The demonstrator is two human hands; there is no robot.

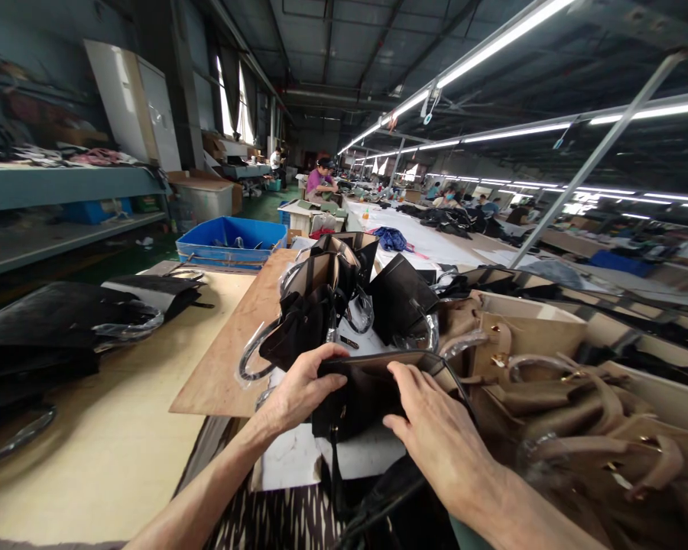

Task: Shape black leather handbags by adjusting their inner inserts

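Note:
In front of me a black handbag (361, 397) with a tan lining stands with its opening toward the top. My left hand (303, 388) grips its left upper edge, thumb on the near side and fingers over the rim. My right hand (439, 416) holds the right part of the same bag, fingers over the rim and thumb lower on the near face. A black strap (336, 466) hangs from the front of the bag. Just beyond stand more black handbags (306, 321), their handles wrapped in clear plastic. The bag's bottom is partly hidden by dark material below.
Tan handbags (527, 344) crowd the right side. Black bags (51, 321) lie on the pale board (137, 428) at left, beside a brown board (229, 359). A blue bin (229, 243) stands beyond. Farther back, a person in purple (319, 183) sits near a long white table (413, 237).

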